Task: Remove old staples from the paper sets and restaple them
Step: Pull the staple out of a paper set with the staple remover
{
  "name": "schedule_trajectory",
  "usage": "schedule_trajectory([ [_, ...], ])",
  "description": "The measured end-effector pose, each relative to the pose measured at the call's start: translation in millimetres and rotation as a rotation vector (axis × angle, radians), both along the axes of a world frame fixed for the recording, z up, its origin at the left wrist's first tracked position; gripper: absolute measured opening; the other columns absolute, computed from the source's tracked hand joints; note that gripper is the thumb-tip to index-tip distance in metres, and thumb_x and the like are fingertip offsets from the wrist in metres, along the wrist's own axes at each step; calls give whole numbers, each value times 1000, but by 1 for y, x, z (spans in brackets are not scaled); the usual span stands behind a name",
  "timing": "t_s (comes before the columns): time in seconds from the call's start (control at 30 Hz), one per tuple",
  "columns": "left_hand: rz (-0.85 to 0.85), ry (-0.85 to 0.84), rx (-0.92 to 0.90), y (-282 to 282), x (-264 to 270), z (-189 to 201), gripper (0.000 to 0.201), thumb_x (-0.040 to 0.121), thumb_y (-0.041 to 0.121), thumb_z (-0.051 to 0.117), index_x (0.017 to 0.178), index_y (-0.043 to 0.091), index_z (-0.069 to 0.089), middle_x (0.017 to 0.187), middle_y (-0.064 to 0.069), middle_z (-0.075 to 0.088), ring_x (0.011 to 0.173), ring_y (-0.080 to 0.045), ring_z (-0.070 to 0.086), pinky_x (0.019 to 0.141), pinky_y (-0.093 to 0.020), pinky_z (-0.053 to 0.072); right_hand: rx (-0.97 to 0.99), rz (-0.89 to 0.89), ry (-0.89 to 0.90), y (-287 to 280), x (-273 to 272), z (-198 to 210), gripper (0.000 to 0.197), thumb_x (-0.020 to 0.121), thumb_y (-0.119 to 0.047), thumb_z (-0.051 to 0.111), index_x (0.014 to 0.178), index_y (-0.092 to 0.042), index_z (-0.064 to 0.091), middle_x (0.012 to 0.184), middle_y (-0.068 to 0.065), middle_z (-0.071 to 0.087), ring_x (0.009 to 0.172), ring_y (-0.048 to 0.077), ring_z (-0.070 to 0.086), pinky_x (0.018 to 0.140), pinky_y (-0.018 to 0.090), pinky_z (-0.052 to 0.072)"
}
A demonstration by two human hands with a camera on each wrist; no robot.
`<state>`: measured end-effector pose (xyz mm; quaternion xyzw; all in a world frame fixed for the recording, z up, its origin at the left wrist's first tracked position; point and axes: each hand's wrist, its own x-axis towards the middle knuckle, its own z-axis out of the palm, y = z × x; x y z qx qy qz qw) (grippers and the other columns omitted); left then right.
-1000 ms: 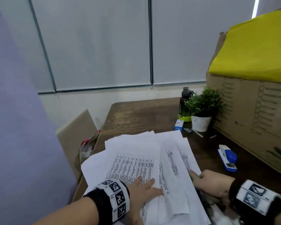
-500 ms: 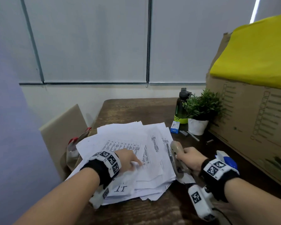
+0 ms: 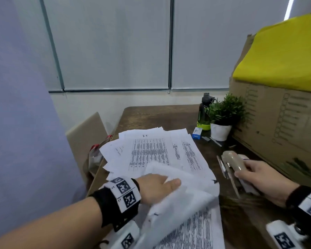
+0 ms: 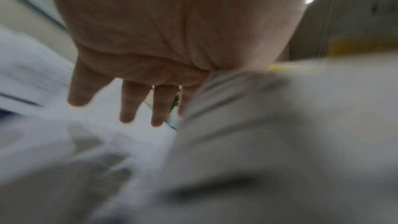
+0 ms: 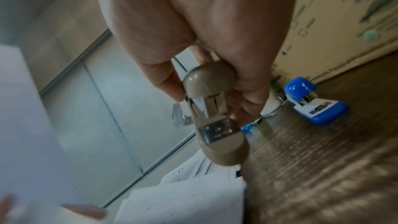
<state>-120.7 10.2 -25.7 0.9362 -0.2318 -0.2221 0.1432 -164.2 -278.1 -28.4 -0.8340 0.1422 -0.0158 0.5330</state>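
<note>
The left hand (image 3: 155, 187) pinches a paper set (image 3: 180, 209) at about 6 o'clock on the bench (image 3: 156, 117), thumb on top and the other fingers mostly hidden under the curling sheets; the left wrist view is too blurred to show more than 3 straight fingers (image 4: 127, 105) beside the lifted paper. A short dark mark near the set's lower left edge looks like a staple (image 3: 156, 214), though it is too small to be sure. The rest of the printed sheets lie fanned in a loose pile (image 3: 151, 153) from the centre toward 11 o'clock.

The right hand (image 3: 264, 178), at about 4 o'clock, wraps its fingers round a beige stapler (image 3: 234, 163), held clear of the paper with its nose pointing toward 12 o'clock; in the right wrist view the metal head and base plate of the stapler (image 5: 212, 108) stand apart, nothing between them. A blue stapler (image 5: 314, 103) lies on the bench beyond it, near the cardboard box (image 3: 284, 126).

The step in hand seems to be picking 1 set off the pile and readying the tool. Next, the set's corner has to be squared and turned toward 3 o'clock, so the stapler can reach the staple; the sheets are limp and may slide apart unless the pinch sits close to that corner.
</note>
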Motion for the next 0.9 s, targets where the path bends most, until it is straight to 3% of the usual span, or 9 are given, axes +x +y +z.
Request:
schedule_trajectory([
  [0.1, -10, 148, 153, 9, -17, -11, 81, 98, 65, 11, 138, 9, 53, 147, -10, 48, 134, -25, 45, 113, -32, 27, -223, 122, 30, 9, -19, 1, 19, 88, -13, 67, 104, -23, 63, 91, 3, 72, 79, 14, 69, 62, 20, 50],
  [0.23, -10, 261, -6, 16, -31, -9, 62, 102, 57, 29, 134, 14, 59, 139, -1, 57, 126, -18, 52, 109, -26, 34, -369, 239, 32, 22, -32, 5, 18, 85, -19, 69, 101, -25, 66, 92, -3, 71, 83, 9, 68, 71, 22, 54],
  [0.33, -126, 287, 20, 24, -39, -7, 53, 102, 53, 37, 143, 23, 50, 153, 2, 42, 140, -16, 38, 115, -26, 26, -458, 279, 31, 27, -36, 4, 17, 84, -21, 68, 101, -25, 66, 92, -4, 70, 84, 10, 67, 74, 26, 54],
  [0.43, -301, 139, 396, 44, -39, -19, 76, 89, 75, 39, 153, 44, 14, 164, 14, 3, 151, -16, 7, 121, -48, 4, -470, 288, 26, 28, -46, 5, 18, 85, -23, 68, 103, -27, 65, 91, -8, 69, 82, 5, 65, 67, 15, 49],
  [0.53, -357, -22, 598, 41, -48, -34, 102, 77, 88, 35, 155, 34, -4, 164, 11, -3, 151, -24, 9, 115, -65, 5, -522, 318, 50, 27, -59, 9, 21, 86, -29, 68, 105, -33, 60, 97, -11, 67, 87, 6, 64, 74, 19, 51],
  [0.7, -286, -213, 705, -10, -83, -38, 118, 76, 91, 25, 151, 0, 21, 162, -20, 9, 143, -37, 25, 115, -62, 10, -664, 359, 71, 30, -73, 18, 21, 87, -27, 66, 105, -32, 59, 95, -8, 66, 81, 6, 63, 68, 18, 51],
  [0.8, -266, -270, 649, -28, -84, -30, 105, 78, 90, 23, 126, 3, 58, 141, -22, 47, 128, -36, 43, 113, -62, 17, -707, 383, 152, 38, -73, 9, 18, 86, -27, 66, 103, -29, 60, 94, -8, 65, 81, 7, 63, 69, 21, 53],
  [0.87, -227, -301, 549, -29, -74, -32, 96, 78, 89, 28, 118, 8, 61, 127, -15, 57, 121, -33, 49, 110, -58, 25, -768, 383, 212, 44, -70, -4, 15, 86, -28, 63, 101, -29, 61, 95, -9, 63, 84, 6, 62, 75, 22, 53],
  [0.9, -214, -302, 511, -26, -68, -36, 97, 77, 89, 32, 130, 10, 53, 139, -13, 50, 128, -33, 43, 111, -57, 25, -782, 381, 234, 48, -69, -10, 14, 86, -28, 61, 100, -28, 61, 95, -8, 63, 84, 7, 61, 76, 23, 53],
])
